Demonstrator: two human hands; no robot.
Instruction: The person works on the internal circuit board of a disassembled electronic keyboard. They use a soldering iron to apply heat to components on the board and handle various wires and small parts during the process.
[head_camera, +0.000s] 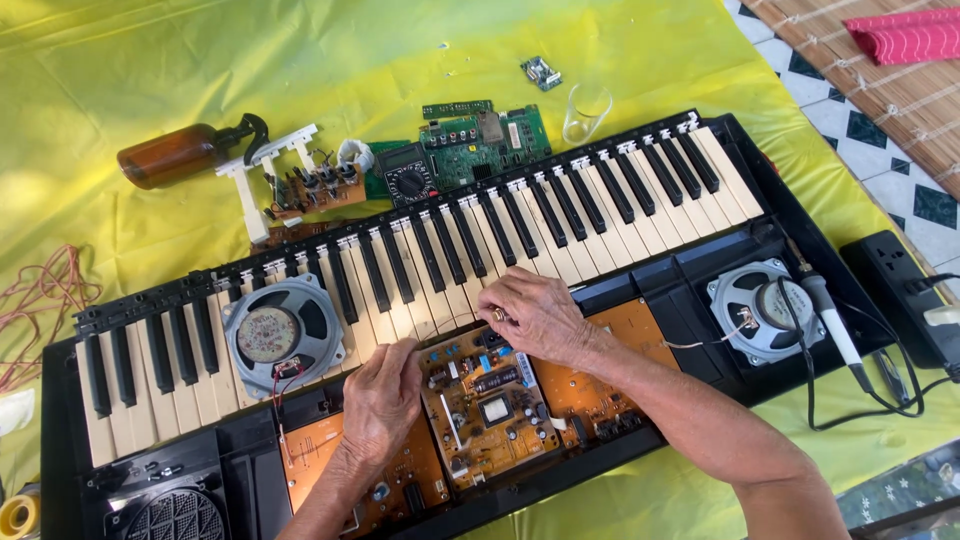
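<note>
Circuit board (490, 405) (one of several) under two hands: left (382, 398) flat, right (535, 315) seemingly pinching something small.

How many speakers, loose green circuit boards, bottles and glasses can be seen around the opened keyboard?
Speakers: 2, one lying on the keys, one in the case
Loose green circuit boards: 2, large, small
Brown bottles: 1
Clear glasses: 1
Total: 6

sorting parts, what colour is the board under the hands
Brown-orange circuit board, under both hands; head view.
</note>
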